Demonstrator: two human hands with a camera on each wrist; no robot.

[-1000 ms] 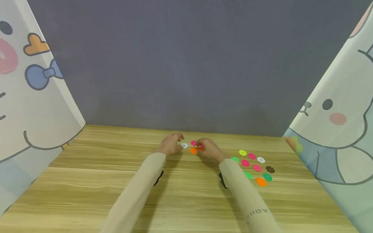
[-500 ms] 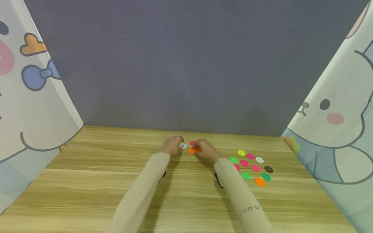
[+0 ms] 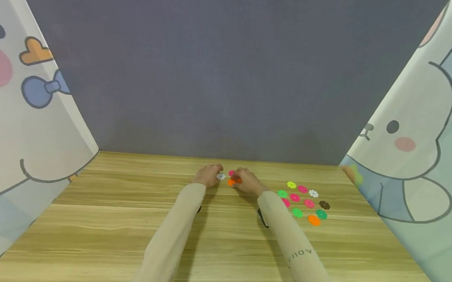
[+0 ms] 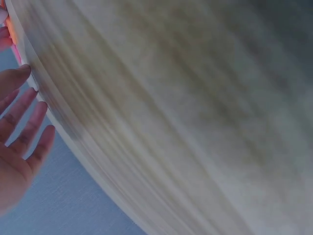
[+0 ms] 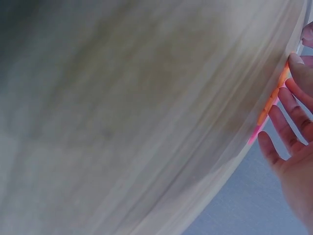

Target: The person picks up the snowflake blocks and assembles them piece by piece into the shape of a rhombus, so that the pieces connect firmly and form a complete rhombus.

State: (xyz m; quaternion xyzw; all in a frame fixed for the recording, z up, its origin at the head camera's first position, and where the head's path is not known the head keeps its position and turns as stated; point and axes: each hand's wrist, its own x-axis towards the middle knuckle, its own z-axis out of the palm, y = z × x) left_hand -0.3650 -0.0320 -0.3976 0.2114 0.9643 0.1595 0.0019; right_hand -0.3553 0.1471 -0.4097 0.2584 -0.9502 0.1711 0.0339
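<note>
Toward the far edge of the table, my left hand (image 3: 208, 176) pinches a small white flower-shaped plastic disc (image 3: 222, 176) at its rim, thumb on the near side and fingers on the far side. My right hand (image 3: 249, 181) holds an orange flower-shaped disc (image 3: 238, 181) between thumb and index finger. Left of it lies another orange disc (image 3: 230, 183), overlapping it in the head view. A pink disc (image 3: 231, 173) lies just behind. Edge-on in the right wrist view, orange discs (image 5: 272, 98) show beside my thumb; the other fingers are spread.
Several more flower discs lie right of my right forearm, among them yellow (image 3: 291, 185), white (image 3: 313, 193), brown (image 3: 324, 205) and orange (image 3: 314, 220) ones. A grey panel (image 3: 215, 82) stands behind the wooden table (image 3: 100, 232); printed cartoon panels flank both sides.
My left fingers have closed in around the white disc. My right hand has moved slightly left, bringing its orange disc up against the other orange one.
</note>
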